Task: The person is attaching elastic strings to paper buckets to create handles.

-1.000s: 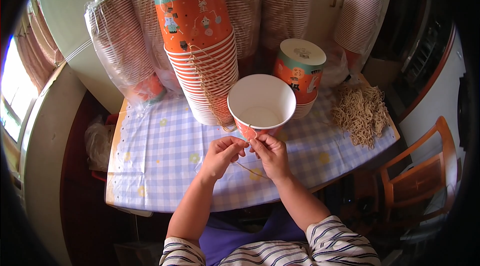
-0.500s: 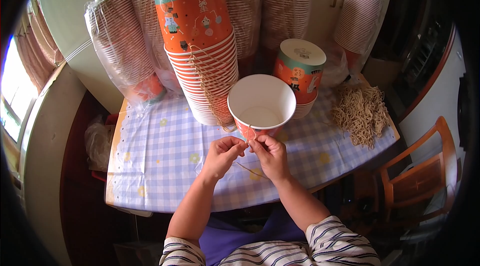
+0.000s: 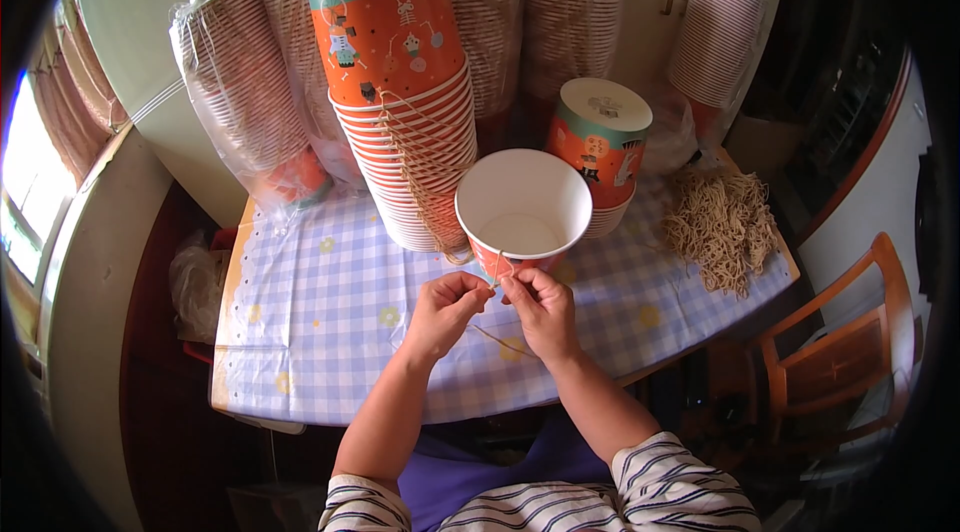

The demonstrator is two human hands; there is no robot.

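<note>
An orange paper bucket (image 3: pixel 524 202) with a white inside stands upright on the table before me, its mouth up. A thin tan string (image 3: pixel 499 260) comes off its near side, just below the rim. My left hand (image 3: pixel 452 310) pinches the string between thumb and finger. Close beside it my right hand (image 3: pixel 540 306) also pinches the string, the fingertips of both nearly touching. A loose tail of string hangs below the hands over the cloth. Whether a knot lies between the fingers is too small to tell.
Left of the bucket rises a tall stack of upturned orange buckets (image 3: pixel 400 147) with strings down its side. A shorter stack (image 3: pixel 603 147) stands behind right. A heap of tan strings (image 3: pixel 722 230) lies on the checked tablecloth (image 3: pixel 340 332). Plastic-wrapped stacks (image 3: pixel 245 82) line the back; a wooden chair (image 3: pixel 835 342) stands right.
My fingers have shifted very slightly at the string, the right fingertips a touch away from the left. The bucket and the stacks have stayed put.
</note>
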